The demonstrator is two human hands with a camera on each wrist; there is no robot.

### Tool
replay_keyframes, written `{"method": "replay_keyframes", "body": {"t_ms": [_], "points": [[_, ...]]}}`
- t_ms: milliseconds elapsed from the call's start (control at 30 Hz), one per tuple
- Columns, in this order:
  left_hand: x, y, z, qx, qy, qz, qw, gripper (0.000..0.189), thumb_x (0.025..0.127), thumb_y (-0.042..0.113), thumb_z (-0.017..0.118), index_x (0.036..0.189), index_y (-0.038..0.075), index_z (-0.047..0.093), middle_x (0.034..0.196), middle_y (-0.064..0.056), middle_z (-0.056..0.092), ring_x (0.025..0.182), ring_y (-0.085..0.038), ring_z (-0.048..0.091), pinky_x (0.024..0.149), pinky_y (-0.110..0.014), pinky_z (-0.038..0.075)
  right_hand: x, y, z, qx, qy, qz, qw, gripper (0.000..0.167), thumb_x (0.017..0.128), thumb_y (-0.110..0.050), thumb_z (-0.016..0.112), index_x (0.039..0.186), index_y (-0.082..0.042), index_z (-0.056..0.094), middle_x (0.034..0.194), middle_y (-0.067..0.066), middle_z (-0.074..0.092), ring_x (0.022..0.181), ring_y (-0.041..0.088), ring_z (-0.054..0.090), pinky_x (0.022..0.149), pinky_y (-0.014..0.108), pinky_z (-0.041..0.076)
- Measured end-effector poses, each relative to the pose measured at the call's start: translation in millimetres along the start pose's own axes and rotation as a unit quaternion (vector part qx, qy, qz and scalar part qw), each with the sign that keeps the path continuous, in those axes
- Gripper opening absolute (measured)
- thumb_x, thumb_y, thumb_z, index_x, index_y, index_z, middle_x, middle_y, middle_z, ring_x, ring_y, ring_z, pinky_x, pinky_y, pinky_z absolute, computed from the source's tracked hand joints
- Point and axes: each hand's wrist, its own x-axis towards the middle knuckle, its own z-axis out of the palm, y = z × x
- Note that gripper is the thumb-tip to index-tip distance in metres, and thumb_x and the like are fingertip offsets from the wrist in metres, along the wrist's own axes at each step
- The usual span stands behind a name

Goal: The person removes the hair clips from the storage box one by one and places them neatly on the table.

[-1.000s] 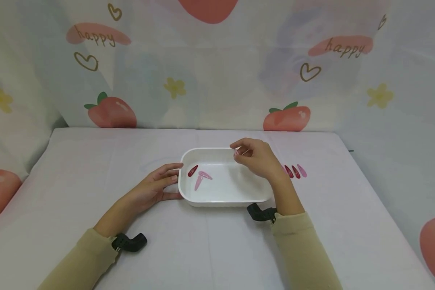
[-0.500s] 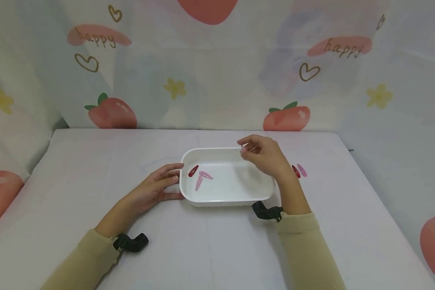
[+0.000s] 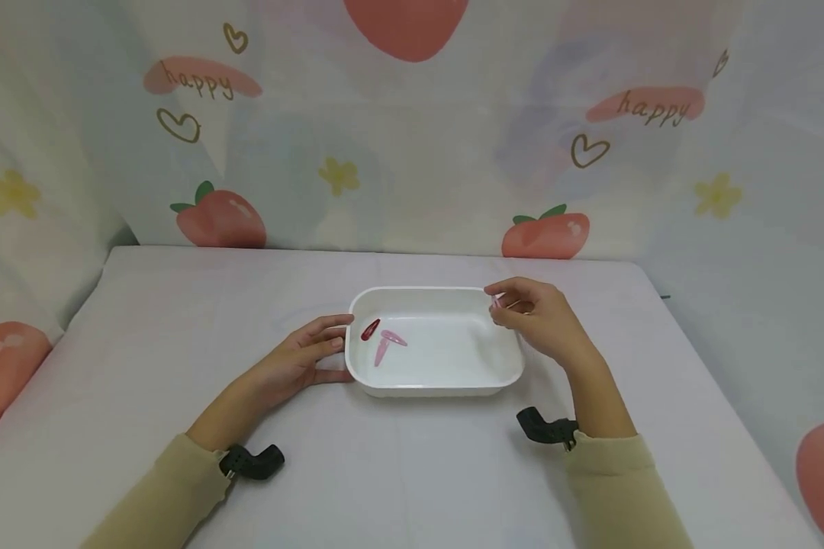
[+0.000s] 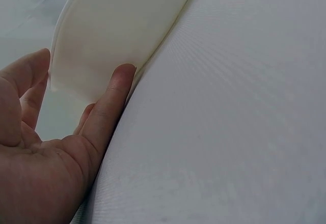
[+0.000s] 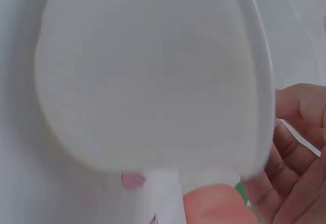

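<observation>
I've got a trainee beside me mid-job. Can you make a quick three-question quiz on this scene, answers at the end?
1. Count: how many hair clips lie in the white tray, and in which colours?

2. True or false: the left grip touches the tray's left end.

3. Multiple choice: seen from the person's side, which corner of the tray is the right grip nearest?
A) near left
B) far right
C) far left

Key:
1. Three: one red, two pink.
2. True.
3. B.

Curtained tabletop booth, peach-print backdrop [image 3: 412, 137], white-covered table [image 3: 398, 473]
</observation>
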Motion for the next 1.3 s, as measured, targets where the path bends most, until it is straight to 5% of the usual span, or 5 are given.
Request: {"method": "replay_keyframes", "body": {"t_ms": [167, 400, 767, 1000, 1300], "points": [[-0.7, 0.6, 1.4, 0.003, 0.005, -0.003, 1.0000, 0.052, 0.104, 0.012, 0.052, 0.153, 0.011, 0.034, 0.155, -0.017, 0.034, 0.135, -0.033, 0.045, 0.096, -0.054, 0.054, -10.6, 13.3, -17.3, 0.013, 0.032, 0.017, 0.9993, 0.034, 0.094, -0.025, 0.070, 0.126, -0.015, 0.066, 0.105, 0.010, 0.068, 0.089, 0.024, 0.064, 0.064, 0.029, 0.055], [-0.8, 2.4, 1.1, 0.003, -0.008, 0.002, 1.0000, 0.055, 0.104, 0.013, 0.052, 0.154, 0.009, 0.030, 0.156, -0.017, 0.032, 0.137, -0.035, 0.043, 0.097, -0.054, 0.053, -15.5, 39.0, -38.6, -0.043, 0.094, 0.056, 0.9931, 0.035, 0.098, -0.031, 0.062, 0.130, -0.016, 0.064, 0.109, 0.011, 0.066, 0.093, 0.028, 0.067, 0.063, 0.028, 0.056], [-0.9, 0.9, 0.1, 0.008, -0.005, 0.002, 1.0000, 0.055, 0.104, 0.012, 0.052, 0.155, 0.009, 0.029, 0.156, -0.018, 0.032, 0.136, -0.034, 0.045, 0.097, -0.053, 0.053, -17.7, 84.8, -54.4, -0.077, 0.114, 0.134, 0.9814, 0.041, 0.101, -0.035, 0.054, 0.136, -0.014, 0.059, 0.119, 0.015, 0.064, 0.099, 0.029, 0.066, 0.083, 0.037, 0.057], [-0.5, 2.4, 1.2, 0.011, 0.000, 0.001, 0.9999, 0.052, 0.105, 0.013, 0.052, 0.153, 0.011, 0.033, 0.154, -0.017, 0.034, 0.134, -0.033, 0.046, 0.096, -0.053, 0.054, -17.2, 103.5, -58.1, -0.026, 0.125, 0.167, 0.9776, 0.042, 0.102, -0.035, 0.055, 0.137, -0.012, 0.059, 0.122, 0.015, 0.062, 0.098, 0.024, 0.065, 0.074, 0.012, 0.055], [-0.6, 2.2, 1.1, 0.010, 0.005, -0.007, 0.9999, 0.052, 0.104, 0.012, 0.051, 0.153, 0.012, 0.034, 0.154, -0.017, 0.033, 0.134, -0.032, 0.047, 0.096, -0.053, 0.054, -19.1, 117.2, -61.5, -0.022, 0.117, 0.199, 0.9727, 0.043, 0.101, -0.035, 0.057, 0.138, -0.013, 0.058, 0.122, 0.015, 0.063, 0.099, 0.023, 0.062, 0.071, 0.007, 0.052]]}}
